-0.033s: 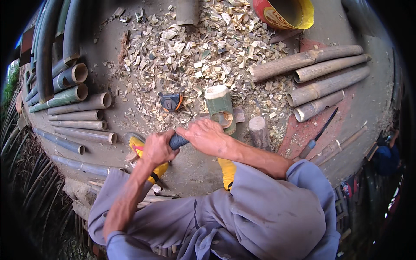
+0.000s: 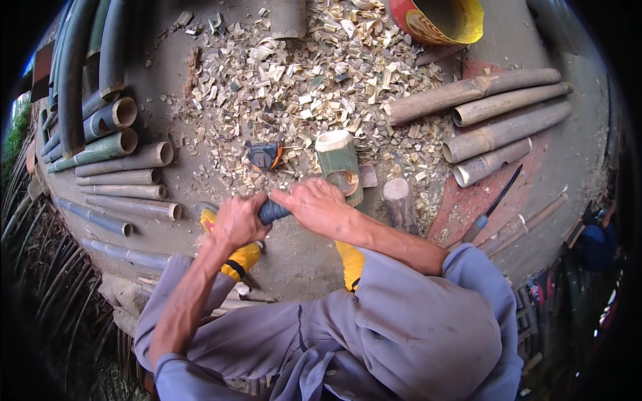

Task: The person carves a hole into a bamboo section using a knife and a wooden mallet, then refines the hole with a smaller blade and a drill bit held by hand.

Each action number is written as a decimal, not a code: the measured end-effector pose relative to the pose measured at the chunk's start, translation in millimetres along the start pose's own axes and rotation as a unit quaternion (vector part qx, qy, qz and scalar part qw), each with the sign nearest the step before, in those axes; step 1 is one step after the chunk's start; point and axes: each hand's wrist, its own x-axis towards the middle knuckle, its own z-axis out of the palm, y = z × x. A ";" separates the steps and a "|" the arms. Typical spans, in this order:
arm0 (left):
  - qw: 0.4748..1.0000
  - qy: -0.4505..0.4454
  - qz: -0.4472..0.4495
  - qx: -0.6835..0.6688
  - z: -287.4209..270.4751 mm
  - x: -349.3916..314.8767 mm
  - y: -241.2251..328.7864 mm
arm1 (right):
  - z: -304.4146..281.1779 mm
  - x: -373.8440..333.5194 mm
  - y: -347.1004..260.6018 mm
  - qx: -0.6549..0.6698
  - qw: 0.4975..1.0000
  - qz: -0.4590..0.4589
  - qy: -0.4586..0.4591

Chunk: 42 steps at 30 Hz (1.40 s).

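In front of my knees, my left hand [image 2: 239, 220] is closed round one end of a dark grey, ribbed handle [image 2: 273, 212]. My right hand [image 2: 315, 208] grips its other end, so just the middle stretch shows between the fists. Whatever tool it belongs to is hidden by my hands. Right behind my right hand stands a short green bamboo section [image 2: 336, 159], with a pale cut rim and a notch low in its side. A dark blue and orange tape measure [image 2: 265, 156] lies on the ground beyond my left hand.
Wood chips [image 2: 301, 80] cover the ground ahead. Bamboo tubes [image 2: 134, 160] lie at the left, more bamboo lengths [image 2: 508, 130] at the right. A wooden stump [image 2: 399, 200], a long blade with a blue-grey handle [image 2: 491, 207] and a red-yellow bucket [image 2: 435, 23] are also there. A person [image 2: 595, 240] is at the far right.
My left hand and forearm have shifted slightly left, and the handle has risen a little in view. Both hands keep their grip; the bamboo and tape measure stay put.
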 end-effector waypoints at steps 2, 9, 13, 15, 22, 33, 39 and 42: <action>0.989 -0.023 0.062 0.133 -41.2 24.3 10.3 | -9.0 3.6 2.1 0.061 0.995 0.063 0.053; 0.972 0.015 0.155 0.174 -79.7 64.8 46.3 | -30.7 3.8 13.6 0.179 0.969 0.166 0.042; 0.946 0.119 -0.142 -0.265 91.7 -43.6 26.3 | -27.2 18.4 -13.4 -0.053 0.933 -0.059 -0.352; 0.979 0.073 -0.106 -0.155 42.9 -31.4 16.8 | -29.7 17.3 -2.6 -0.007 0.971 -0.027 -0.239; 0.919 -0.016 0.246 0.307 -102.3 90.0 31.1 | -9.8 18.4 -4.6 0.197 0.947 0.133 0.217; 0.974 0.018 -0.108 -0.200 89.2 -39.3 43.6 | -6.8 -30.3 8.6 0.036 0.936 -0.059 -0.344; 0.976 0.009 0.165 0.139 -60.4 31.3 9.7 | -0.3 -4.3 -6.6 0.191 0.975 0.106 0.029; 0.996 -0.015 0.067 0.048 -29.2 15.6 10.7 | -10.2 -6.7 2.3 0.167 0.971 0.102 -0.136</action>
